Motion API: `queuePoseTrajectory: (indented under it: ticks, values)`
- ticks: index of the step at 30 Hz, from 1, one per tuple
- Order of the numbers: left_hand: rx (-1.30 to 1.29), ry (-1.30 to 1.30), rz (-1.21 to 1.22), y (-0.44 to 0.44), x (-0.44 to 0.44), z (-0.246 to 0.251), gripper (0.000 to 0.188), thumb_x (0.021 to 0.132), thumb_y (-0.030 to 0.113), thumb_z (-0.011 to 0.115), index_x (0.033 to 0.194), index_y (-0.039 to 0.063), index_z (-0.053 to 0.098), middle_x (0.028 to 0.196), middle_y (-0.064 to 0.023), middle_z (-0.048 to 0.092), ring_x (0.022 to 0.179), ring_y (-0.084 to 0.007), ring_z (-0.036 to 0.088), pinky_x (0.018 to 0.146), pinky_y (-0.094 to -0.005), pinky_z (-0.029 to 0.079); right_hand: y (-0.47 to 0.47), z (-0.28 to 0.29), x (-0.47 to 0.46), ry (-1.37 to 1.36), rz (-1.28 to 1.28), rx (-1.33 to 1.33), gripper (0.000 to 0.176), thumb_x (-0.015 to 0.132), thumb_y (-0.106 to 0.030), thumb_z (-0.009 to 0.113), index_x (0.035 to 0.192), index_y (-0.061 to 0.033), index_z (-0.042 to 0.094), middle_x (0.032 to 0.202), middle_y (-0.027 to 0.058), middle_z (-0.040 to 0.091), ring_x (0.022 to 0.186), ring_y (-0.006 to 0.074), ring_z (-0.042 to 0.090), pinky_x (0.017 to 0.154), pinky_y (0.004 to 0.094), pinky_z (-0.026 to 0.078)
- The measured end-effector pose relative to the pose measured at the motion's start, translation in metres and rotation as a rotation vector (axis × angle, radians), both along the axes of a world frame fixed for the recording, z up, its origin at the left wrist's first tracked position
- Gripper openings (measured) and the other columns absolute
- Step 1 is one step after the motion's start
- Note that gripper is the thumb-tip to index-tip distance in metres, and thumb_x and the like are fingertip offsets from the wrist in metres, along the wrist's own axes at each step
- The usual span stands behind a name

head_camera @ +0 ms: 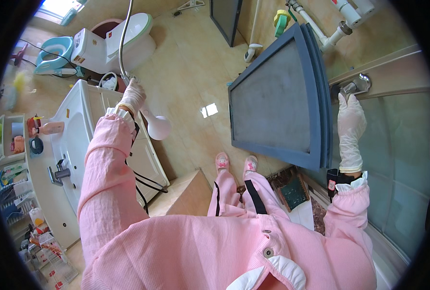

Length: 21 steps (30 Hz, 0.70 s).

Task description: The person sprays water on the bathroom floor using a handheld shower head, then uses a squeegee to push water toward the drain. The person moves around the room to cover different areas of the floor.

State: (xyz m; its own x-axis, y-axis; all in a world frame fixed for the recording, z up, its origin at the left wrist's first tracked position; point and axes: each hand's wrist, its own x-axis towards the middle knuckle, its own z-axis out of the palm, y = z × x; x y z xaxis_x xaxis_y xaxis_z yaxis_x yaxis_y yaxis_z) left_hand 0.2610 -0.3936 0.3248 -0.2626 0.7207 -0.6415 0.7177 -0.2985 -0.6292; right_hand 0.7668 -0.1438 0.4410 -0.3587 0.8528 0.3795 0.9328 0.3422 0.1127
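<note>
My left hand [133,95], in a white glove, is closed around the handle of what looks like a handheld shower, below a flexible metal hose [123,40]. The white rounded shower head [159,127] pokes out beyond my fist and points towards the floor. No water can be made out. My right hand [350,114], gloved too, has its fingertips pinched on the lever of a chrome mixer tap [356,86] at the right. Between my hands, several blue-grey framed window screens [273,98] lean together in a stack near the right wall.
At the far left stand a white toilet [128,40], a blue child's potty seat [55,54] and a washbasin [73,137] on a cabinet. Another framed screen [226,18] leans farther back. White pipes [318,30] run along the right wall, above glass panels [399,145]. A tiled ledge [186,192] juts out near my feet.
</note>
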Motion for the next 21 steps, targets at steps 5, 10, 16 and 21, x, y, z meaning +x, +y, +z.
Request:
queuePoseTrajectory:
  ticks: [5,10,16,21]
  values:
    - [0.184,-0.008,0.034,0.014,0.009,0.013,0.019,0.071,0.021,0.059,0.086,0.011,0.065,0.087,-0.0046,0.062,0.093,-0.0231,0.054,0.089,-0.0445,0.031,0.000,0.002,0.001,0.043,0.066,-0.011,0.030,0.084,-0.034,0.049,0.080,-0.0055,0.056,0.075,0.0126,0.060,0.066,0.0298,0.059,0.056,0.0390,0.046]
    - [0.364,-0.074,-0.078,0.029,0.033,0.038,0.009,0.067,0.017,0.059,0.074,0.017,0.065,0.080,-0.0006,0.062,0.084,-0.0201,0.058,0.085,-0.0395,0.035,0.001,0.002,0.004,0.078,0.131,-0.001,0.027,0.082,-0.031,0.051,0.074,-0.0055,0.052,0.068,0.0122,0.057,0.062,0.0299,0.057,0.053,0.0395,0.045]
    - [0.210,-0.041,0.066,0.060,0.070,0.061,0.014,0.069,0.019,0.060,0.082,0.016,0.066,0.083,0.0018,0.062,0.089,-0.0185,0.055,0.091,-0.0430,0.031,0.002,0.000,0.006,0.092,0.170,0.019,0.023,0.081,-0.028,0.053,0.073,-0.0073,0.049,0.065,0.0101,0.055,0.059,0.0272,0.056,0.051,0.0383,0.045]
    - [0.239,-0.018,0.098,0.073,0.079,0.072,0.016,0.063,0.024,0.068,0.078,0.021,0.066,0.083,0.0033,0.062,0.089,-0.0165,0.056,0.086,-0.0400,0.032,0.003,0.001,0.008,0.097,0.157,-0.082,0.022,0.084,-0.026,0.050,0.077,-0.0054,0.050,0.071,0.0129,0.057,0.065,0.0300,0.056,0.056,0.0397,0.044]
